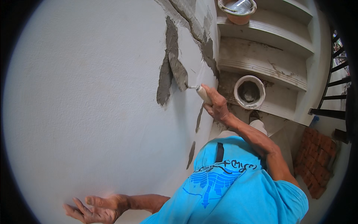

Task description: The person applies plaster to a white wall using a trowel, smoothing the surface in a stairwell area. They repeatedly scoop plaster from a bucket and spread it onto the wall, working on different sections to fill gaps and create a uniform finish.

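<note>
My right hand (217,103) grips the pale handle of a trowel (179,73). The trowel's blade, coated in grey mortar, lies against or very close to the white wall (97,93), beside a long grey mortar patch (164,76). My left hand (95,210) is held out low at the left with fingers spread and nothing in it. Whether it touches the wall I cannot tell. Further right on the wall, a crack (186,22) runs through more grey patches, and smaller grey strips (191,155) lie lower down.
A white bucket (238,98) with grey mortar inside stands on a low stair (279,98). Higher up is an orange-brown bucket (238,18) with something clear or shiny in it. Black railing bars (333,98) line the right. Stacked red bricks (315,162) sit at lower right.
</note>
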The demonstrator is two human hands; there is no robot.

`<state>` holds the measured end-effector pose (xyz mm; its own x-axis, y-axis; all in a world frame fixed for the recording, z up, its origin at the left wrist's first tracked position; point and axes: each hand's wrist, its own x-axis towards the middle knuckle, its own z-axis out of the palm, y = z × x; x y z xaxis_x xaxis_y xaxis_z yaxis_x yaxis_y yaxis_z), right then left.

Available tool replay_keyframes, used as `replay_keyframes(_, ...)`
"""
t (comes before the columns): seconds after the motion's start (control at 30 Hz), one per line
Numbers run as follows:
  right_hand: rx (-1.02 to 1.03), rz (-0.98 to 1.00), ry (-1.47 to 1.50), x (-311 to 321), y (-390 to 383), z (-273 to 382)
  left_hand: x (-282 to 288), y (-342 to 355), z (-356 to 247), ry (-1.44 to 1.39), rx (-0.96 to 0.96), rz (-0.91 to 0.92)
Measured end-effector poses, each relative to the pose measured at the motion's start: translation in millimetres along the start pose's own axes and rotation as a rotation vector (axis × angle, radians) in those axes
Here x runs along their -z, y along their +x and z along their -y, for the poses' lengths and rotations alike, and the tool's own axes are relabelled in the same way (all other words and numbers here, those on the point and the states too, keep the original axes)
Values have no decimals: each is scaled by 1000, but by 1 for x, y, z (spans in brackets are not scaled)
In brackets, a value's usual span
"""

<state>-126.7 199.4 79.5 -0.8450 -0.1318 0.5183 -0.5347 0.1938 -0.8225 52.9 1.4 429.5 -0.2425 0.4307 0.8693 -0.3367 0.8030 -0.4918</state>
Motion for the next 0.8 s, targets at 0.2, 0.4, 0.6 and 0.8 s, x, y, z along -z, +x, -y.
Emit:
replay_keyframes(0.2, 4, 148, -6, 13, -43, 7, 1, -1, 5, 40, -47, -4)
replay_keyframes(0.4, -16, 9, -3, 9, -3, 8, 4, -4, 5, 34, 27, 2)
replay_keyframes(0.6, 5, -19, -7, -2, 12, 8, 5, -1, 7, 46, -30, 27)
replay_keyframes(0.8, 45, 81, 20, 8, -20, 12, 7, -2, 9, 53, -30, 41)
